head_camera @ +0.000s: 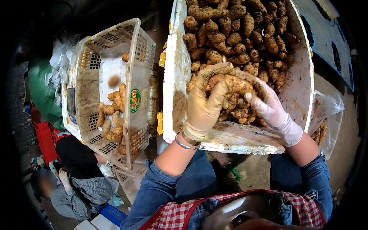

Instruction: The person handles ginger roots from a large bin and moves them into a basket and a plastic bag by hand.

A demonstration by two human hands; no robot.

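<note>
Both my hands wear thin, soil-stained gloves and hold one brown, knobbly root tuber [234,83] between them. My left hand [205,99] wraps its left end, with the thumb across the front. From the right, my right hand [268,100] curls its fingers over the far side of the same tuber. They are above a white foam box [179,86] with soil-smeared walls. Heaped inside it are many soil-covered tubers [247,26], and part of the heap is hidden behind my hands.
To the left stands a white plastic crate [133,72] with lattice walls, with several cleaner tubers [118,100] in it. A clear plastic bag [327,109] with tubers lies to the right. At lower left sits another person [83,184], near a red container [46,141].
</note>
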